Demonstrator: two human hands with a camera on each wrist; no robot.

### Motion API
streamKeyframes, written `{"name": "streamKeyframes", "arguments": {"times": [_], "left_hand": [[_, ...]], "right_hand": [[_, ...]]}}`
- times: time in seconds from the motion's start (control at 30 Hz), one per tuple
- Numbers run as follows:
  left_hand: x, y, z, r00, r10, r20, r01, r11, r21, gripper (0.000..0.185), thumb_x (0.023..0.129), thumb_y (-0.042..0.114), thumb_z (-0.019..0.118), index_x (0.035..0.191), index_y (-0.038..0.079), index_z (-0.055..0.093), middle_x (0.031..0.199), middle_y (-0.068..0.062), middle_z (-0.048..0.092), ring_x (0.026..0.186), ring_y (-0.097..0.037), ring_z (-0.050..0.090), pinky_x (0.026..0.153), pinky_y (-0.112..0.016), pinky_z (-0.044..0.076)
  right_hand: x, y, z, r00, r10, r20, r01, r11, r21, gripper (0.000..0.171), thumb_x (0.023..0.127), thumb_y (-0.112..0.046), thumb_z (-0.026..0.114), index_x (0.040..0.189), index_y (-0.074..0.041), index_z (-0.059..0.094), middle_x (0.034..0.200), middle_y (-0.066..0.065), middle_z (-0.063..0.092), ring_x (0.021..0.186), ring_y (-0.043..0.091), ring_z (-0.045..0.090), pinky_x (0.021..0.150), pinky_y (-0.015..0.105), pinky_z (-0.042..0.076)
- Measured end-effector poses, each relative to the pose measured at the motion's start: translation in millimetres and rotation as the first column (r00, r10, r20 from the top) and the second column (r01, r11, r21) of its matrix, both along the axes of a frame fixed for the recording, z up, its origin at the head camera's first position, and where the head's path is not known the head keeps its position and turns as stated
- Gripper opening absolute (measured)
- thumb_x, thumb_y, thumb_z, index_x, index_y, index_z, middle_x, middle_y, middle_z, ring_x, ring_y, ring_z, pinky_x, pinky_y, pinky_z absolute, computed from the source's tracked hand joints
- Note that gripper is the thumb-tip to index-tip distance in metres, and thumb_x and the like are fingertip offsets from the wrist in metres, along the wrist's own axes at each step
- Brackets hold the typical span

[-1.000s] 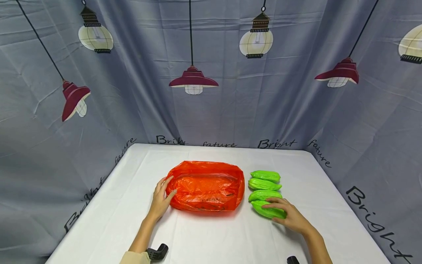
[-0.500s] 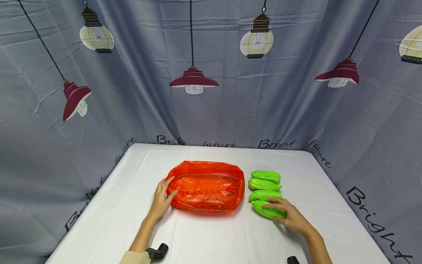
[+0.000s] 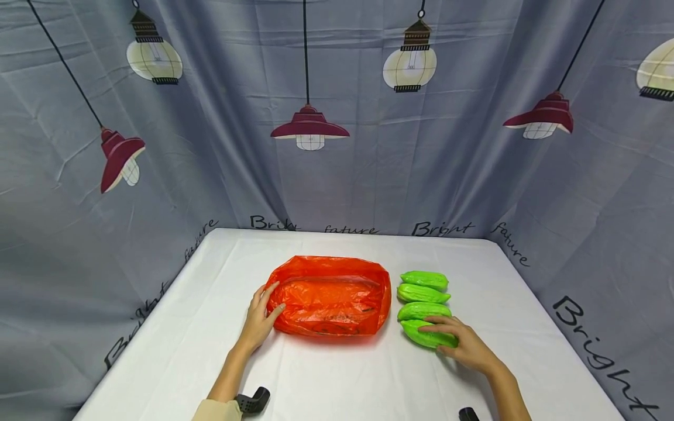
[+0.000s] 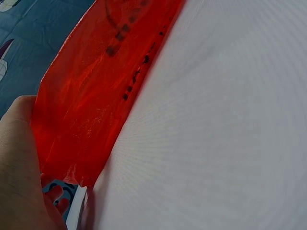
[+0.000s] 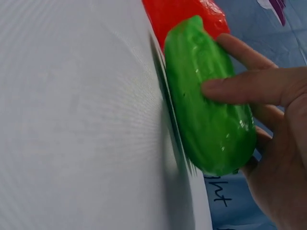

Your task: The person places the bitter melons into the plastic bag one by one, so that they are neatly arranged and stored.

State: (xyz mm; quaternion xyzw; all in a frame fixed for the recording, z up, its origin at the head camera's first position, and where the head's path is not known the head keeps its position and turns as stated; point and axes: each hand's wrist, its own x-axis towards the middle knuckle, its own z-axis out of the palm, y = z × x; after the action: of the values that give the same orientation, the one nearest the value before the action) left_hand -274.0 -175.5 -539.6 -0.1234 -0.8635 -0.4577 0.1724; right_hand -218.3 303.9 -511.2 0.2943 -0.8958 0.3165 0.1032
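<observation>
A red plastic bag [image 3: 332, 301] lies with its mouth spread wide on the white table. My left hand [image 3: 255, 320] holds the bag's left end, thumb on the near side and fingers at the rim; its lower fingers are partly hidden behind the film in the left wrist view. Right of the bag, several bright green, lumpy bitter melons lie in a column. My right hand [image 3: 467, 348] grips the nearest bitter melon [image 5: 206, 120], thumb on one side and fingers round the other. That melon touches or nearly touches the one behind it [image 3: 423, 311].
Two more bitter melons, one in the middle [image 3: 423, 293] and one farthest back [image 3: 423, 280], lie behind. The white tablecloth [image 3: 347, 380] reaches a grey curtain [image 3: 337, 181] printed with lamps. Black wrist devices, such as the left one [image 3: 254, 401], sit by the forearms.
</observation>
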Motion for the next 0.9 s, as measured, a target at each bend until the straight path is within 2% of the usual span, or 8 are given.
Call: {"name": "streamKeyframes", "arguments": {"times": [0.1,0.2,0.33,0.47,0.57,0.67,0.9], "left_hand": [[-0.7,0,-0.2,1.000,-0.002,0.009,0.002,1.000,0.000,0.056,0.089,0.028,0.060,0.140,0.016,0.040,0.143,-0.022,0.025,0.127,-0.046,0.026,0.092,-0.068,0.022],[-0.6,0,-0.1,1.000,-0.004,0.018,0.004,1.000,0.001,0.056,0.089,0.029,0.060,0.140,0.017,0.039,0.143,-0.022,0.024,0.127,-0.046,0.026,0.093,-0.069,0.022],[-0.4,0,0.2,1.000,-0.010,0.027,0.010,1.000,0.005,0.056,0.090,0.032,0.059,0.141,0.018,0.039,0.142,-0.022,0.025,0.127,-0.046,0.026,0.094,-0.068,0.022],[-0.4,1,0.8,0.999,-0.009,0.038,0.009,1.000,0.003,0.057,0.090,0.035,0.058,0.141,0.019,0.038,0.142,-0.022,0.025,0.127,-0.046,0.026,0.093,-0.068,0.022],[-0.9,1,0.7,0.999,-0.005,0.042,0.005,1.000,-0.003,0.058,0.089,0.036,0.058,0.141,0.019,0.038,0.143,-0.022,0.024,0.127,-0.046,0.026,0.093,-0.069,0.022],[-1.1,1,0.2,0.999,-0.006,0.045,0.006,1.000,-0.004,0.059,0.089,0.035,0.059,0.141,0.018,0.037,0.143,-0.022,0.024,0.127,-0.046,0.026,0.093,-0.069,0.022],[-0.6,1,-0.2,0.999,-0.002,0.047,0.003,1.000,-0.005,0.057,0.089,0.032,0.059,0.141,0.022,0.037,0.143,-0.023,0.024,0.127,-0.047,0.025,0.093,-0.069,0.022]], "right_hand": [[0.2,-2,2.8,1.000,0.018,-0.003,-0.018,1.000,-0.006,0.057,0.065,0.003,0.074,0.115,-0.026,0.066,0.123,0.004,0.057,0.115,0.028,0.049,0.087,0.051,0.041],[1.1,-5,5.4,0.999,0.050,-0.015,-0.050,0.998,-0.028,0.057,0.066,0.002,0.074,0.116,-0.024,0.065,0.122,0.005,0.058,0.114,0.026,0.050,0.091,0.036,0.040],[2.7,-9,8.4,0.996,0.082,-0.016,-0.083,0.994,-0.078,0.055,0.068,-0.001,0.076,0.117,-0.021,0.065,0.122,0.006,0.058,0.114,0.022,0.050,0.093,0.017,0.034],[4.6,-17,15.2,0.995,0.101,-0.001,-0.100,0.986,-0.134,0.051,0.071,-0.001,0.076,0.119,-0.013,0.063,0.122,0.010,0.058,0.117,0.019,0.049,0.095,0.012,0.028],[7.5,-26,26.4,0.993,0.117,0.022,-0.110,0.974,-0.196,0.049,0.072,0.001,0.074,0.120,-0.005,0.062,0.120,0.014,0.059,0.118,0.015,0.048,0.096,0.010,0.028],[10.8,-35,38.2,0.991,0.118,0.067,-0.097,0.961,-0.258,0.047,0.075,0.003,0.071,0.120,0.001,0.059,0.119,0.018,0.059,0.117,0.008,0.047,0.094,0.012,0.033],[14.5,-53,51.1,0.987,0.069,0.144,-0.016,0.940,-0.342,0.047,0.079,-0.001,0.069,0.123,0.006,0.055,0.124,0.024,0.053,0.115,0.000,0.046,0.087,0.030,0.047]]}}
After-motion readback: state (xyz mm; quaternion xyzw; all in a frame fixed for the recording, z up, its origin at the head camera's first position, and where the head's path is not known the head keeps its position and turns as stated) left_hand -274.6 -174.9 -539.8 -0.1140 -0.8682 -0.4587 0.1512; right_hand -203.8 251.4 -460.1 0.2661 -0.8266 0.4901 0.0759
